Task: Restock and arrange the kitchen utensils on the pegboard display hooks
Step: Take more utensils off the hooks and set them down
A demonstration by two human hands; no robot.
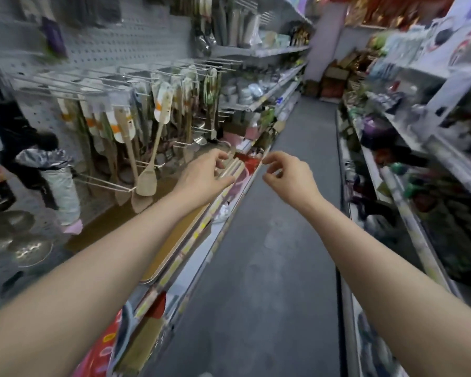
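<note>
A grey pegboard [114,44] on the left carries long wire hooks [65,83] hung with packaged wooden spatulas [147,180] and ladles. My left hand [201,175] reaches out past the lowest spatulas, over the shelf edge, with its fingers closed around a bundle of pale wooden sticks [233,168] that has a red label [249,160] at its far end. My right hand [288,178] hovers just right of that bundle over the aisle. Its fingers are curled and apart, and nothing shows in them. The picture is motion-blurred.
A brown tray [136,229] lies on the lower left shelf, with metal lids [25,248] and a foil-wrapped pack [60,186] further left. The grey aisle floor [283,240] runs ahead between stocked shelves [392,172]. Boxes [335,77] stand at its far end.
</note>
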